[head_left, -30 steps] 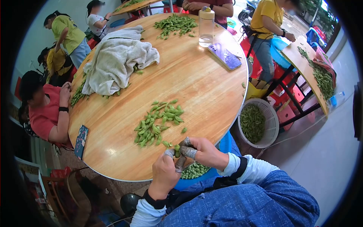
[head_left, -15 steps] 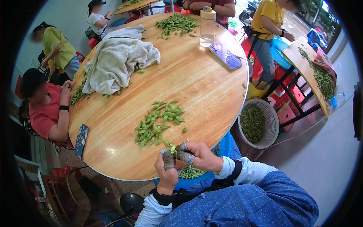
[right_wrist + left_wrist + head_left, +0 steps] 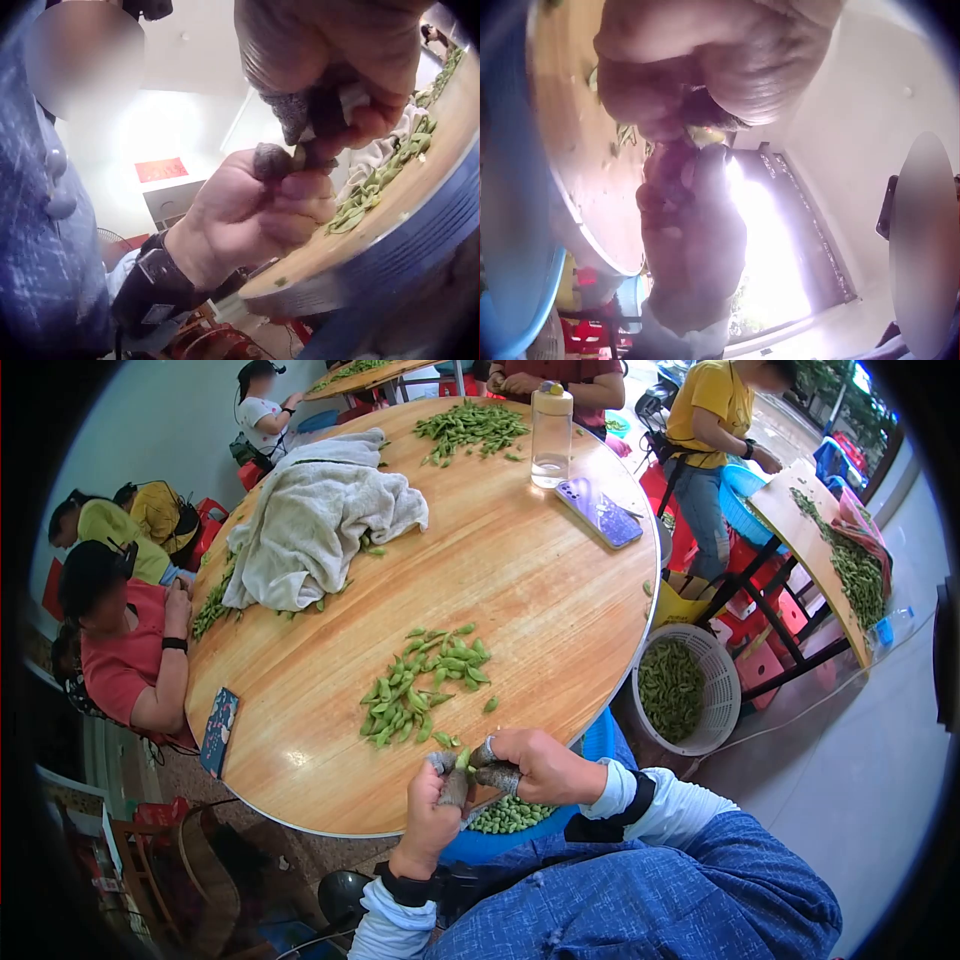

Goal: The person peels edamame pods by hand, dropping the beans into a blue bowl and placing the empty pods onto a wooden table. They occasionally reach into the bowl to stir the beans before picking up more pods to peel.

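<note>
A green soybean pod is pinched between the taped thumb and finger of my left hand. My right hand, also with grey tape on its fingertips, grips the same pod from the other side. Both hands meet over the table's near edge, their fingertips close together, as the right wrist view shows with the pod between them. Just beyond lies a loose pile of pods. Beneath the hands sits a blue basin of shelled green beans.
On the round wooden table are a crumpled towel, a water bottle, a purple phone, a dark patterned case and more pods. A white basket of pods stands right. Other people sit around.
My hands parted the pod with beans showing half a second ago; now an upright pod is between the fingertips. The person in the yellow-green shirt at the back left has bent lower.
</note>
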A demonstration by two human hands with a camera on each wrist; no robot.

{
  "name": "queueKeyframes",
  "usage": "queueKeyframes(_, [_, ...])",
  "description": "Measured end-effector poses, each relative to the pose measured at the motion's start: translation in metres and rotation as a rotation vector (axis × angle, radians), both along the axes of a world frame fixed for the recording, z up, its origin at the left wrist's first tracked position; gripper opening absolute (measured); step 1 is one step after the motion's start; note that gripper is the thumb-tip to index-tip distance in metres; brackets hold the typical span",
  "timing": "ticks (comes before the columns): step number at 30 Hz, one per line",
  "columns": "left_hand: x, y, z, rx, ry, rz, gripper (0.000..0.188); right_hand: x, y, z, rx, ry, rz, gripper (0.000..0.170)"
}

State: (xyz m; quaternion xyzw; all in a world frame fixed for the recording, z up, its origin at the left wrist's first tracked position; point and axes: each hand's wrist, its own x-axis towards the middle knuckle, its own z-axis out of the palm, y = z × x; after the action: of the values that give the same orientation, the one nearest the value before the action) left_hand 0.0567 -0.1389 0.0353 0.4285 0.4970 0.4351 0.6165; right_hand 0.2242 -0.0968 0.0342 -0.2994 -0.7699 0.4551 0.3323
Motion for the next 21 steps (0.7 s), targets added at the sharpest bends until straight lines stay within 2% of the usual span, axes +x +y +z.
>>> queueKeyframes(3, [0.003, 0.002, -0.024, -0.042, -0.119, 0.107, 0.010, -0.003, -0.003, -0.002, 0.077, -0.092, -0.028, 0.016])
queueKeyframes(4, [0.000, 0.002, -0.026, -0.058, -0.079, 0.093, 0.010, -0.004, -0.004, -0.002, 0.068, -0.102, -0.038, 0.016])
queueKeyframes(6, [-0.008, 0.005, -0.019, -0.090, -0.002, 0.062, 0.011, -0.003, -0.005, 0.000, 0.034, -0.094, -0.070, 0.016])
queueKeyframes(9, [-0.010, 0.006, 0.004, -0.077, -0.108, 0.050, 0.014, 0.000, -0.004, 0.002, -0.012, -0.067, -0.106, 0.014])
queueKeyframes(12, [-0.006, 0.004, -0.011, 0.128, 0.107, -0.008, 0.016, -0.001, -0.004, 0.006, 0.016, -0.116, -0.105, 0.013])
queueKeyframes(14, [-0.003, 0.003, -0.009, 0.152, 0.143, 0.024, 0.016, -0.002, -0.005, 0.007, 0.050, -0.161, -0.122, 0.014])
queueKeyframes(18, [0.000, 0.000, -0.014, 0.255, 0.321, 0.091, 0.013, 0.000, -0.006, 0.003, -0.191, -0.005, -0.172, 0.020])
queueKeyframes(20, [0.000, 0.001, -0.008, 0.353, 0.573, 0.041, 0.014, 0.005, -0.003, 0.005, -0.383, 0.078, -0.171, 0.022])
queueKeyframes(21, [0.000, 0.000, -0.004, 0.401, 0.699, 0.013, 0.014, 0.007, -0.002, 0.005, -0.397, 0.094, -0.138, 0.024])
